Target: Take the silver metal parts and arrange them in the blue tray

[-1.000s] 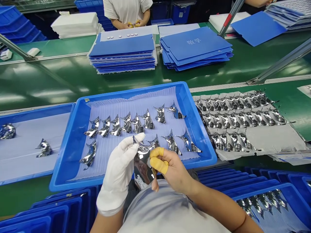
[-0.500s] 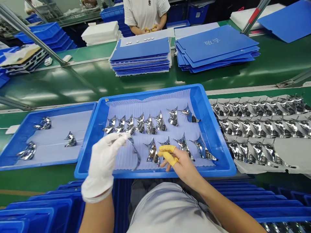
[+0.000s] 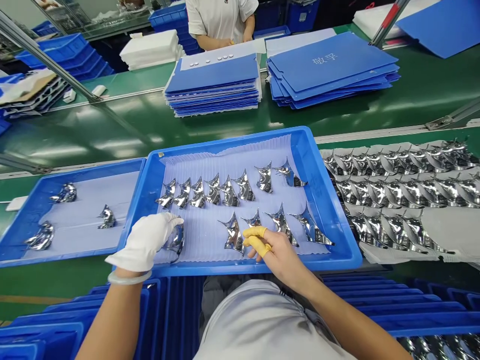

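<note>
My left hand (image 3: 144,240), in a white glove, is closed on a shiny chrome part (image 3: 177,242) at the front left of a lined blue tray (image 3: 240,270). The glove hides some of that curved, pointed part. My right hand (image 3: 272,247), with yellow finger cots on thumb and forefinger, is curled in a pinch over the tray's front row. Anything between those fingertips is too small or hidden to make out. Beside them lies a chrome part (image 3: 233,234), and another (image 3: 253,218) is partly covered by the hand. Several more chrome parts (image 3: 213,190) form the back row.
On the left, a second blue tray (image 3: 84,251) holds 3 chrome pieces. Rows of chrome parts (image 3: 397,192) lie on white sheeting at right. Stacks of blue sheets (image 3: 213,85) stand behind the tray. Across the bench is a person in a white shirt (image 3: 221,20).
My left hand has moved left and toward me with the chrome part, which is now low at the tray's front left. My right hand has hardly moved.
</note>
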Demonstrator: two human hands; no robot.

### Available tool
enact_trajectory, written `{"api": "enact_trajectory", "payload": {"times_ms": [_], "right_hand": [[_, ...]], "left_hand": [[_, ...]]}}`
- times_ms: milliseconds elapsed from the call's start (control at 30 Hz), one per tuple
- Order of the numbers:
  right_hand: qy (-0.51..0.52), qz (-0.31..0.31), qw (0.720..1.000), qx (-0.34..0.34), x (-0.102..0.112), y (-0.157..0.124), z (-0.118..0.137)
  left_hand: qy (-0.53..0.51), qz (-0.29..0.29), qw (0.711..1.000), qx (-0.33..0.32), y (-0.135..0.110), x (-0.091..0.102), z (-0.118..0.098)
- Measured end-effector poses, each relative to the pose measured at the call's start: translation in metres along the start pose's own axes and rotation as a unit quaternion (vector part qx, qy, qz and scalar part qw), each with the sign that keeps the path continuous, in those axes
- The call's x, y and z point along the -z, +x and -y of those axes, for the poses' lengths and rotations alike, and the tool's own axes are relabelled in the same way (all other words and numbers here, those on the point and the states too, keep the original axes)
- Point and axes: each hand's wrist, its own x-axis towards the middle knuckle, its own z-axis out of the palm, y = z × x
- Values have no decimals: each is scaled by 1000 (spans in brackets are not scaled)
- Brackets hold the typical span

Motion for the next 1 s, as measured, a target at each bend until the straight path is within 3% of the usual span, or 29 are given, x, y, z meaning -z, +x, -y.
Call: {"api": "enact_trajectory", "payload": {"times_ms": [133, 233, 400, 533, 600, 733, 833, 933, 1000], "right_hand": [[3, -20, 1000, 6, 0, -1, 4], [-2, -57, 998, 14, 0, -2, 6], [-9, -79, 996, 26, -1, -3, 3], [4, -75, 997, 25, -1, -3, -2], [5, -87, 996, 25, -2, -3, -3], [-16, -139, 989, 51, -4, 0, 4], [76, -75, 992, 66, -7, 2, 20], [220, 60, 972, 52, -12, 4, 35], [283, 87, 955, 20, -14, 3, 41]], "left_hand": [[73, 9, 997, -2, 1, 5, -11], [72, 30, 996, -39, 3, 0, -36], [-7, 126, 981, -148, -1, -45, -83], [-34, 146, 973, -174, -3, -73, -100], [-46, 145, 972, -178, -4, -67, -105], [-129, 127, 968, -175, -17, -33, -115], [-338, 89, 928, -130, -36, -20, -119], [-482, 63, 870, -86, -53, -30, -119], [-535, 66, 841, -37, -60, -41, -120]]}}
